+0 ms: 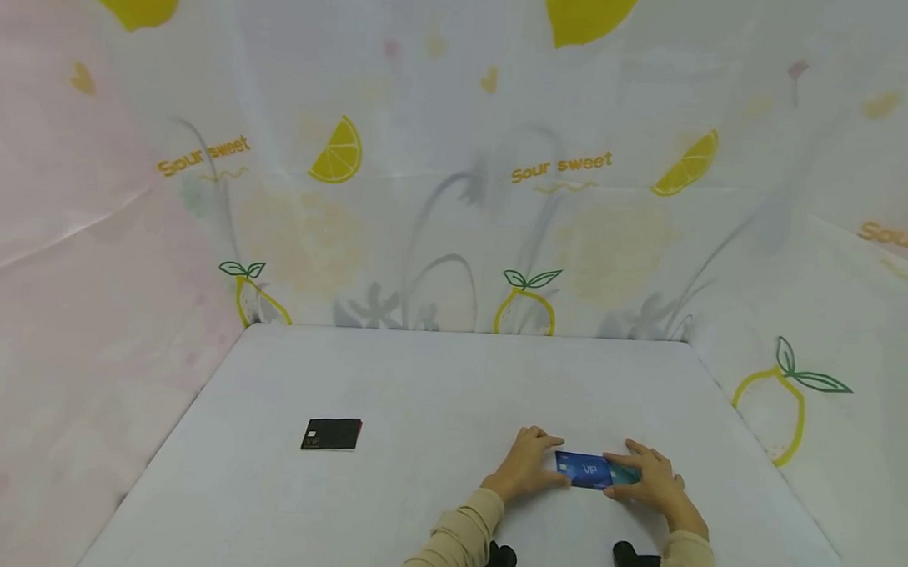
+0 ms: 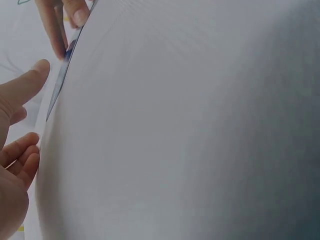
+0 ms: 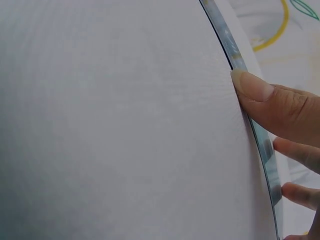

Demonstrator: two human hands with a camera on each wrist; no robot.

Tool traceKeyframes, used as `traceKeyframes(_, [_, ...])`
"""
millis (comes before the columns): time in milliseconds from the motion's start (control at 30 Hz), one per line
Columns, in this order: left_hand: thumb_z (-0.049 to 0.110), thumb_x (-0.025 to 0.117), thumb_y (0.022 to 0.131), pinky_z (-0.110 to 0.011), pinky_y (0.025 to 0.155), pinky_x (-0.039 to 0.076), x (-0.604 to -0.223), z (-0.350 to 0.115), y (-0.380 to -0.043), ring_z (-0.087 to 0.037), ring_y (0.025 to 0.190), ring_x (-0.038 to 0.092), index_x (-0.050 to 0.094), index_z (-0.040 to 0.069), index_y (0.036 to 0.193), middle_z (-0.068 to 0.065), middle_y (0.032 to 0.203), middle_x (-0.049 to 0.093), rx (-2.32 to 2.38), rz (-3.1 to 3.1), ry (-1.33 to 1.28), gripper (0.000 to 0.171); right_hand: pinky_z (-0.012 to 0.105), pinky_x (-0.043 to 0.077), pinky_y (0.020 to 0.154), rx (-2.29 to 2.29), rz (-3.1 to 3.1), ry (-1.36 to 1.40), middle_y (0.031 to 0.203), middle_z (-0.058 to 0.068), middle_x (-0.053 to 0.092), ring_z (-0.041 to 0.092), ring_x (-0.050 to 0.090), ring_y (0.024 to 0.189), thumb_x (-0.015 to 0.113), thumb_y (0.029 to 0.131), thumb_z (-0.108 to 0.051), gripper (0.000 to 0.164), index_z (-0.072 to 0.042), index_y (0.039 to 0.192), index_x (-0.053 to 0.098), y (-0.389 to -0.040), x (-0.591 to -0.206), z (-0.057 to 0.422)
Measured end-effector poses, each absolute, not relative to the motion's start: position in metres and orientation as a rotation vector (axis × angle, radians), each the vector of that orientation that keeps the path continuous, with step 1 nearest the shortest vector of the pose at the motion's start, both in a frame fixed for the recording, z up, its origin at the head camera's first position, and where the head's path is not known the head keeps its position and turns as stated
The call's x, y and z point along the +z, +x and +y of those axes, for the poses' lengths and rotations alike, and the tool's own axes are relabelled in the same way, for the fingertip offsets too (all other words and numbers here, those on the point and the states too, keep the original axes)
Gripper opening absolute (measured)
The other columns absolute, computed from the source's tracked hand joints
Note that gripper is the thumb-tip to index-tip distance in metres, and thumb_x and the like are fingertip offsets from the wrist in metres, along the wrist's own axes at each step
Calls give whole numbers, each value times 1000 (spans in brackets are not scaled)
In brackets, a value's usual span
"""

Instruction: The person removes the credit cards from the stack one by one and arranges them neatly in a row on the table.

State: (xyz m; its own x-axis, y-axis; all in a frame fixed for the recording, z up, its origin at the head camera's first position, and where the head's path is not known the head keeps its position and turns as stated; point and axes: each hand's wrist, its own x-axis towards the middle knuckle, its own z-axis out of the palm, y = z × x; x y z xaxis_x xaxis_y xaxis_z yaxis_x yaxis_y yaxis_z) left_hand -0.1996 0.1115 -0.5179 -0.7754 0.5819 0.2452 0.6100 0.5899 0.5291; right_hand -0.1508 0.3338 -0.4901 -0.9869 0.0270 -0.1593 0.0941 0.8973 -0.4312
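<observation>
A blue card marked VIP (image 1: 586,469) lies on the white table, with a teal card (image 1: 625,475) showing at its right end. My right hand (image 1: 653,481) spans the cards near where they meet, its thumb (image 3: 255,89) at the near edge and fingers at the far edge. At the blue card's left end, my left hand (image 1: 526,468) has thumb and fingers spread apart with nothing gripped. Its thumb (image 2: 30,82) stands slightly off the card in the left wrist view. The palm partly hides the teal card.
A black VIP card (image 1: 332,434) lies at the table's left, a bit of red showing at its right edge. Black objects (image 1: 634,563) sit by both sleeves. Lemon-printed cloth (image 1: 441,233) walls the back and sides of the white table (image 1: 436,375).
</observation>
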Motion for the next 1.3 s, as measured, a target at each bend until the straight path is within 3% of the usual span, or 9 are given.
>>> traceKeyframes(233, [28,79,76,-22,82,48,-520,93,-204,-18,96,59,64,1,116,-10,106,63,-1201,-2596,-955,50,73,33,86,-794,2987,30,135,35,39,59,34,121,77,74,-39,78,1,134,48,-145,-484,330])
traceKeyframes(367, [23,78,76,-25,81,50,-518,78,-206,-23,95,61,63,-3,114,-14,104,65,-1284,-2513,-930,48,63,39,90,-998,3007,24,130,34,47,53,44,117,74,79,-32,70,5,132,48,-144,-478,323])
traceKeyframes(533, [23,78,77,-31,83,51,-511,59,-210,-24,97,62,64,-5,113,-14,104,68,-1345,-2491,-912,47,48,50,82,-1252,3075,-53,110,26,62,40,60,99,71,83,-21,50,7,122,56,-149,-473,314])
traceKeyframes(800, [26,80,75,-39,82,52,-502,34,-214,-27,93,65,67,-6,106,-15,100,70,-1493,-2443,-856,46,24,52,75,-1509,3092,-125,96,17,68,18,66,84,71,82,-11,31,7,106,65,-153,-465,297])
traceKeyframes(1133, [29,81,73,-42,83,51,-495,11,-221,-27,94,63,68,-4,106,-12,101,70,-1559,-2450,-803,49,22,53,75,-1656,3067,-297,92,16,69,0,61,81,72,79,-4,28,9,102,66,-164,-468,276])
traceKeyframes(1300, [31,80,74,-41,85,50,-495,2,-225,-26,95,63,67,-4,108,-13,103,70,-1581,-2452,-784,50,30,54,78,-1682,3021,-307,94,17,69,14,66,85,73,79,-4,28,9,103,65,-167,-467,264])
